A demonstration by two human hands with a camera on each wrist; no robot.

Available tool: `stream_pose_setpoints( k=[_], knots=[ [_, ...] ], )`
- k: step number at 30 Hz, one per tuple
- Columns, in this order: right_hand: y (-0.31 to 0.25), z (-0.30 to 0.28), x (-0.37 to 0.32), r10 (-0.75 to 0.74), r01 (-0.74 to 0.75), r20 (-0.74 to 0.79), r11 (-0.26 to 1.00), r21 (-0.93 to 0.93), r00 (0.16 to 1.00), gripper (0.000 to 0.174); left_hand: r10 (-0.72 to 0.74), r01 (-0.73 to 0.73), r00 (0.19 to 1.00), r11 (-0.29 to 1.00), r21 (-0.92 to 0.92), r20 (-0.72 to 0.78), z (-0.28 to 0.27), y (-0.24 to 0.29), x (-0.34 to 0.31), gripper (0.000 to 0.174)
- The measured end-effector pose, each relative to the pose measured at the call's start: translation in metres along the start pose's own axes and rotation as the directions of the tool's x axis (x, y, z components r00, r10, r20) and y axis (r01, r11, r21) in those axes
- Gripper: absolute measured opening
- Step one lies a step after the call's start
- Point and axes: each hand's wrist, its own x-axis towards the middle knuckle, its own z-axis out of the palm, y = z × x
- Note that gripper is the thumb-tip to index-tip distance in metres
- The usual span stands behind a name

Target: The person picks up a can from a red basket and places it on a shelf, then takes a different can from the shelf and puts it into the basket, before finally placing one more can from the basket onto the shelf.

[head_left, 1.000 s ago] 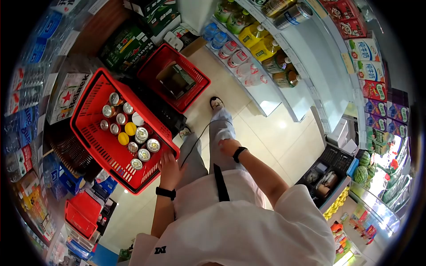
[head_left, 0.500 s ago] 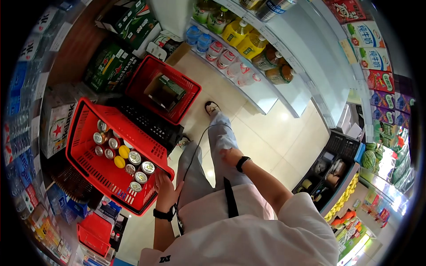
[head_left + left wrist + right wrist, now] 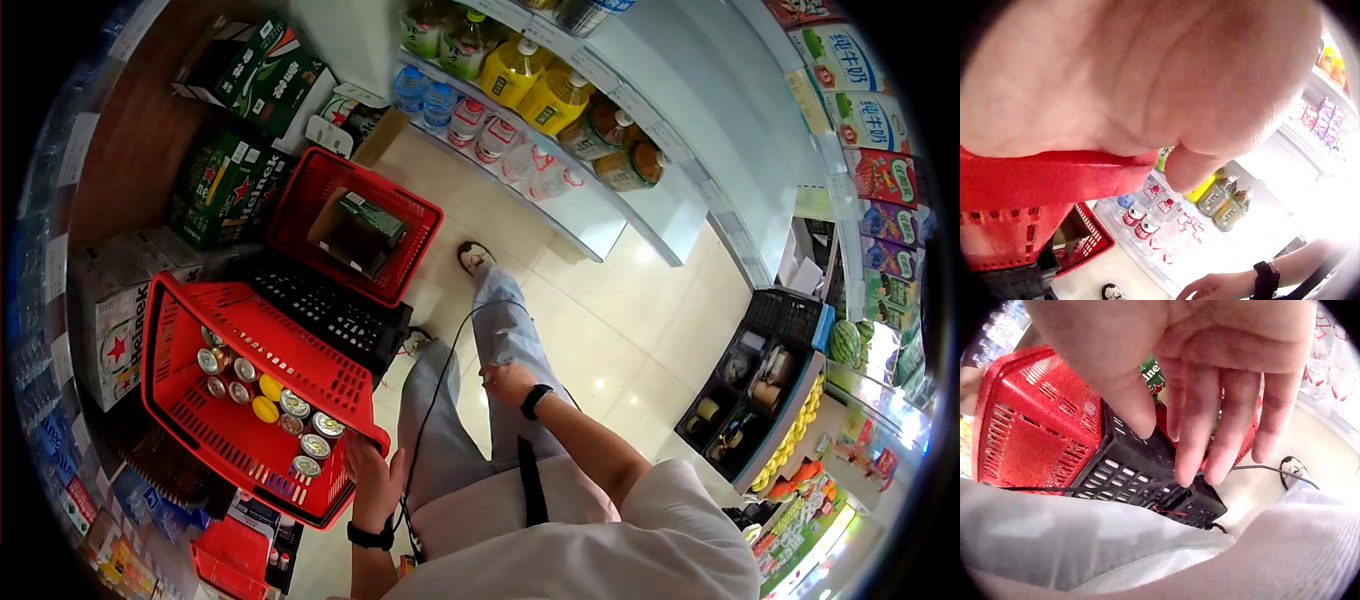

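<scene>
A red shopping basket (image 3: 310, 325) stands tilted at the left. In it are several cans (image 3: 294, 404) with silver tops, two yellow-topped ones (image 3: 266, 409) among them. My left hand (image 3: 374, 490) rests on the basket's near rim, its fingers over the edge and its thumb apart. In the left wrist view the palm (image 3: 1147, 75) lies above the red rim and the fingers are mostly hidden. My right hand (image 3: 507, 382) is over my thigh with nothing in it. Its fingers (image 3: 1194, 434) hang loosely, slightly spread, in the right wrist view.
A black crate (image 3: 330, 320) is under the red basket. Behind it sits another red basket (image 3: 425, 215) holding a cardboard box (image 3: 355, 235). Green beer cartons (image 3: 215, 190) stack at the back left. Shelves with bottles (image 3: 490, 130) line the far side. A thin cable (image 3: 445, 385) crosses my legs.
The whole scene has shifted, with the red basket lower and its can-filled inside seen more from the side. My left hand stays at its rim. The right hand remains over my thigh.
</scene>
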Motion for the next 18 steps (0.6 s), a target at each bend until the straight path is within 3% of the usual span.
stream_pose_setpoints(
  k=[15, 18],
  knots=[
    [0.004, 0.006, 0.006, -0.049, 0.061, -0.090, 0.990, 0.128, 0.995, 0.025, -0.054, 0.056, 0.997, 0.998, -0.026, 0.058, -0.001, -0.001, -0.002, 0.079],
    [-0.001, -0.008, 0.006, -0.048, 0.051, -0.026, 0.993, 0.104, 0.998, 0.025, -0.011, 0.012, 1.000, 0.999, -0.045, 0.005, 0.000, 0.000, -0.001, 0.080]
  ],
)
